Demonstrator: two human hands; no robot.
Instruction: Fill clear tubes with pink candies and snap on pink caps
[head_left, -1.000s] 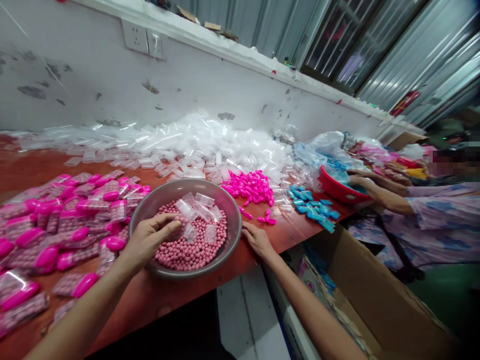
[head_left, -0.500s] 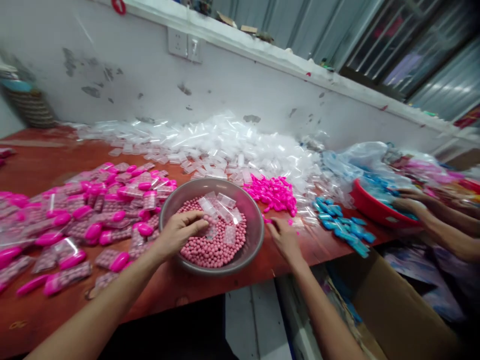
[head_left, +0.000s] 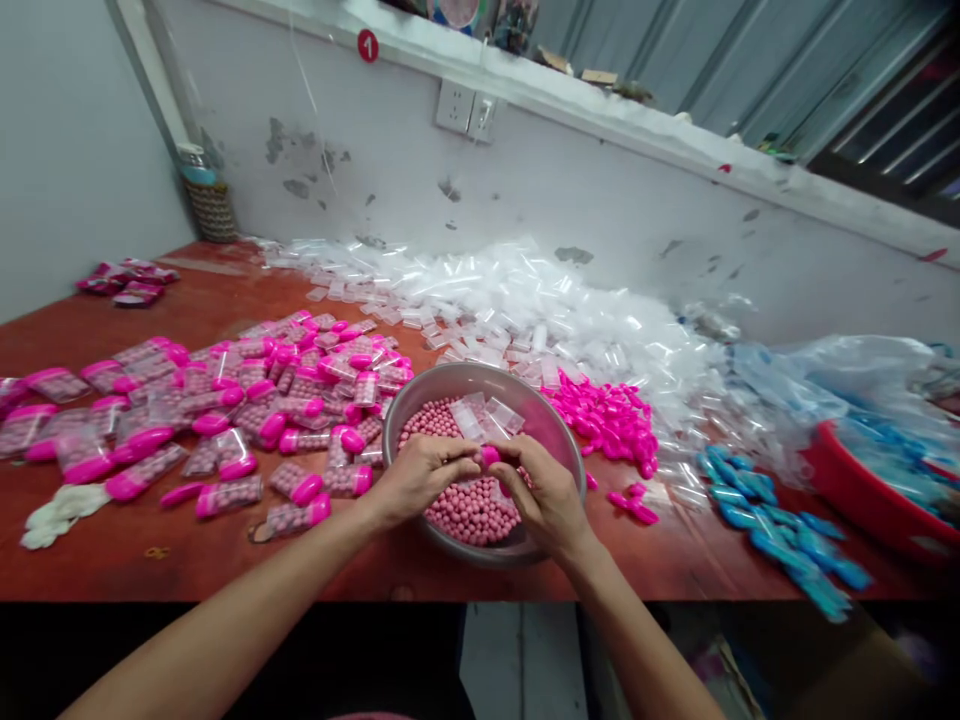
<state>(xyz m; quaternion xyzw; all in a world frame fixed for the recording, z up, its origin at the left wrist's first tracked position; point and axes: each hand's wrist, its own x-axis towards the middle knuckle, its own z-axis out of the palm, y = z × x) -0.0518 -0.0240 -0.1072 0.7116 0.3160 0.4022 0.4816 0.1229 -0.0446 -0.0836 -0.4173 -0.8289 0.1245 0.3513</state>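
A grey metal bowl (head_left: 420,402) of small pink beads (head_left: 466,510) stands at the table's front edge, with a few clear plastic tubes (head_left: 486,417) lying on the beads. Both my hands meet over the bowl. My left hand (head_left: 416,478) pinches a clear tube that my fingers mostly hide. My right hand (head_left: 546,495) holds a bright pink cap (head_left: 490,456) against that tube's end.
Filled tubes with pink caps (head_left: 247,420) lie spread to the left. A long heap of empty clear tubes (head_left: 525,310) runs along the wall. Loose pink caps (head_left: 611,420) and blue caps (head_left: 780,535) lie to the right, beside a red basin (head_left: 862,505).
My view swung left and the co-worker's hands left the frame. My right hand came from the pink caps to the bowl with a cap. My left hand lifted a tube to meet it.
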